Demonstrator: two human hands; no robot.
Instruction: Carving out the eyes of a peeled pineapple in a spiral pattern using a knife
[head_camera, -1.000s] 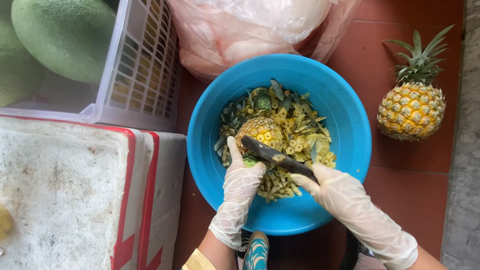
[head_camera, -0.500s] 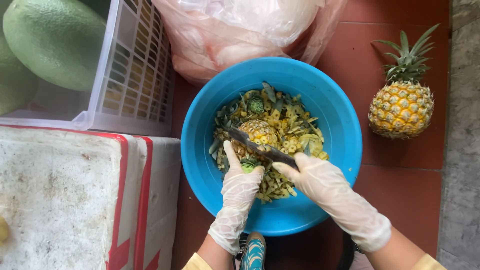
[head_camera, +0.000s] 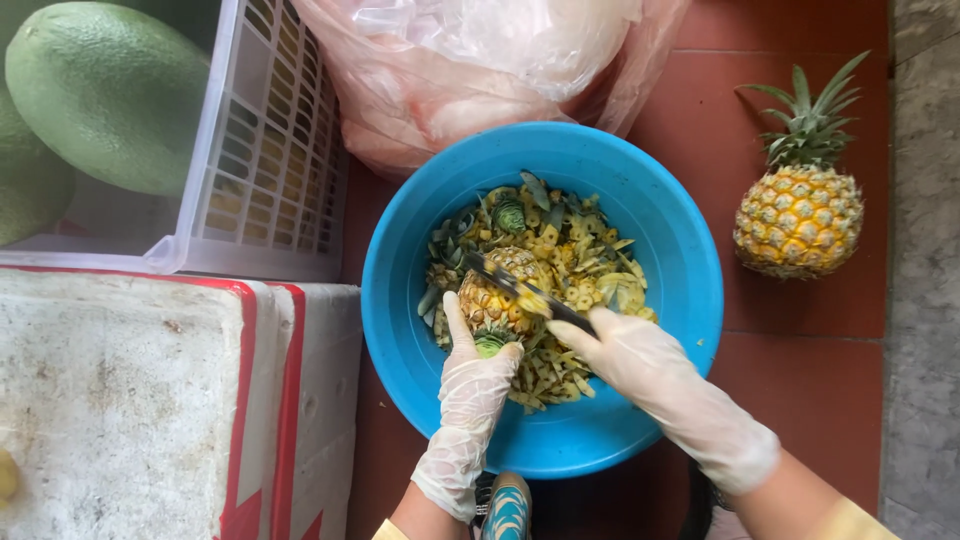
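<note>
At the bottom edge, a shoe (head_camera: 508, 508) with a teal and white pattern shows between the two forearms, standing on the red tiled floor (head_camera: 820, 400). Just above it, the left hand (head_camera: 470, 400), in a thin clear glove, reaches into the blue basin (head_camera: 690, 300); its fingers (head_camera: 458, 318) are wrapped around the lower end of a half-peeled pineapple (head_camera: 495, 295), thumb up along one side, holding it over the scraps. The right hand (head_camera: 640, 365), gloved likewise, is clenched on the handle of a dark knife (head_camera: 520, 290), whose blade lies slantwise across the fruit, touching its skin near the top.

The pineapple sits at the middle of the basin, above a heap of peelings (head_camera: 575, 270): yellow rind pieces and green leaf bits that cover most of the basin's bottom.

To the left, beside the basin, stands a white foam box (head_camera: 120, 400) with red tape along its edges. To the right, well apart from the basin, a whole pineapple with its crown (head_camera: 800, 200) stands on the floor, next to a grey stone strip (head_camera: 925, 270).

Farther off, a crumpled clear plastic bag (head_camera: 480, 70) touches the basin's far rim. At the far left, a white slotted crate (head_camera: 270, 170) holds large green round fruits (head_camera: 105, 95).
</note>
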